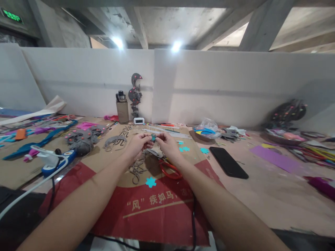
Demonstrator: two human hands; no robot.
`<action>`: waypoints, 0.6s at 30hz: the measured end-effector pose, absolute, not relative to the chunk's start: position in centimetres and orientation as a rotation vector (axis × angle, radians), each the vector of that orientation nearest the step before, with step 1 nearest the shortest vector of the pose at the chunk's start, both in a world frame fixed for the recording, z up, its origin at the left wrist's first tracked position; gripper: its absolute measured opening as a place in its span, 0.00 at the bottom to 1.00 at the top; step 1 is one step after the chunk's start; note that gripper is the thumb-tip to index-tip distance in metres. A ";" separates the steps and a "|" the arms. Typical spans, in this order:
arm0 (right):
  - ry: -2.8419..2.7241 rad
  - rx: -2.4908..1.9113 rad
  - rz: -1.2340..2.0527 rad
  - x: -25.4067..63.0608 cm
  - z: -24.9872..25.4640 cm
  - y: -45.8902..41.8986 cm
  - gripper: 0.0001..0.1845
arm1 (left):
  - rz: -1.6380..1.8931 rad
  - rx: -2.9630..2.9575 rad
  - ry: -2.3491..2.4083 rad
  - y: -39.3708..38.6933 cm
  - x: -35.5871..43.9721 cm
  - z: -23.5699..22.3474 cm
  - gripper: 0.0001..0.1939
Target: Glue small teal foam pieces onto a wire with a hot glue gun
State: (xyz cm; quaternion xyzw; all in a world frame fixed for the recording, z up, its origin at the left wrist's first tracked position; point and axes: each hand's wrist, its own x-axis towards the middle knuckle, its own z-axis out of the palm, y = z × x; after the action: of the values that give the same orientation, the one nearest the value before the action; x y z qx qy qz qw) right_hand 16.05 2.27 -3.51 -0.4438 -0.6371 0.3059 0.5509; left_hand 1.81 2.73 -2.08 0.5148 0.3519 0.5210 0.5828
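Fingertips of my left hand [138,145] and my right hand [169,147] meet over the cardboard, pinching a small teal piece [153,138] between them. Its exact shape is mostly covered by the fingers. Under the hands lie red-handled scissors [171,172], their blades pointing away to the left. A tangle of grey cord [137,168] rests left of the scissors. Closer to me is a bright blue paper flower [151,182]. More such cut-outs [185,149] lie just right of my right hand.
A black phone [228,162] lies to the right. Behind stand a bottle [122,109], a small white clock [139,121] and a bowl [205,135] with a plastic bag. At left are a power strip [59,164] with a white cable and grey pinned pieces [85,139].
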 end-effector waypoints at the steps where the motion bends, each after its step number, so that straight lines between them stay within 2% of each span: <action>1: -1.517 -1.049 0.687 16.1 -3.4 2.3 0.08 | 1.231 1.184 0.811 2.7 1.9 -2.1 0.11; 10: -1.581 -1.133 0.569 17.1 -2.3 2.2 0.08 | 1.101 1.346 0.869 2.2 1.7 -1.6 0.13; 18: -1.909 -1.089 0.152 17.2 -1.8 1.0 0.07 | 1.049 1.896 1.073 2.5 0.6 -0.5 0.15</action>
State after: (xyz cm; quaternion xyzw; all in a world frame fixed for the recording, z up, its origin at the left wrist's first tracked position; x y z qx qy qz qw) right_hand 17.21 0.97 -1.78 -0.4409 -0.7729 0.0615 0.4522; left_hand 0.62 2.49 -0.46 0.7334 0.4150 0.4058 0.3541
